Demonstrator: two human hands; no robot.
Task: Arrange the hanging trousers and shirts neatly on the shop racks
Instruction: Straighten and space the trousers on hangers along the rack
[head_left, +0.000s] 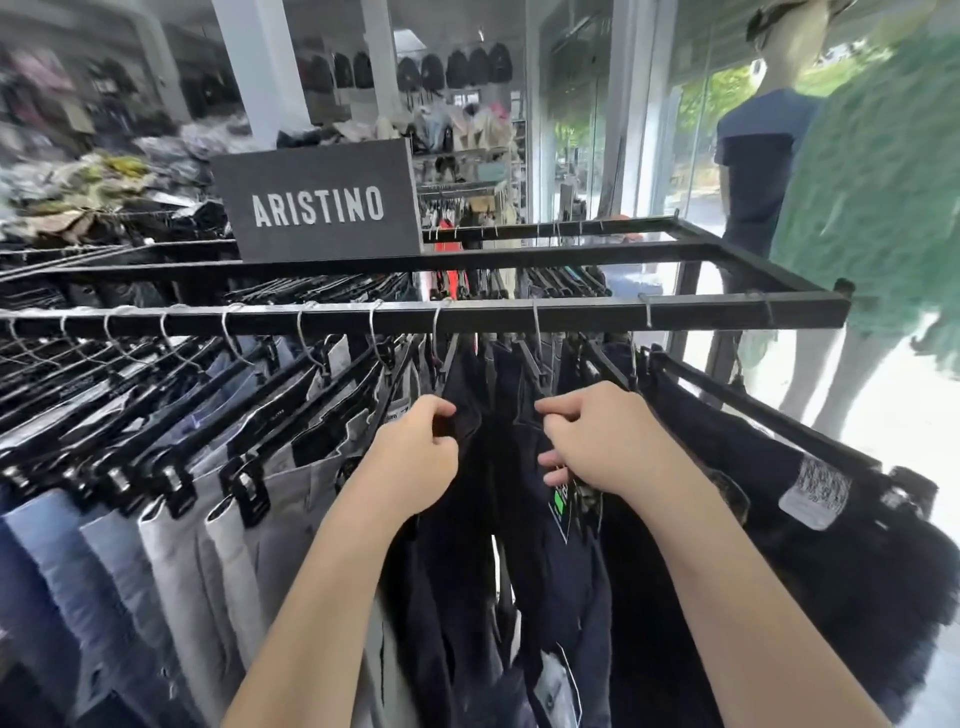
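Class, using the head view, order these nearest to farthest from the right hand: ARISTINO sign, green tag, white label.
1. Green tag, just under the right hand.
2. White label, farther to the right.
3. Sign, far behind, up and left.

dark navy trousers hang on clip hangers from black rail.

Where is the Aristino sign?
In the head view, the Aristino sign stands on top of the black rack, left of centre, behind the front rail, beyond the dark trousers the left hand and right hand grip.
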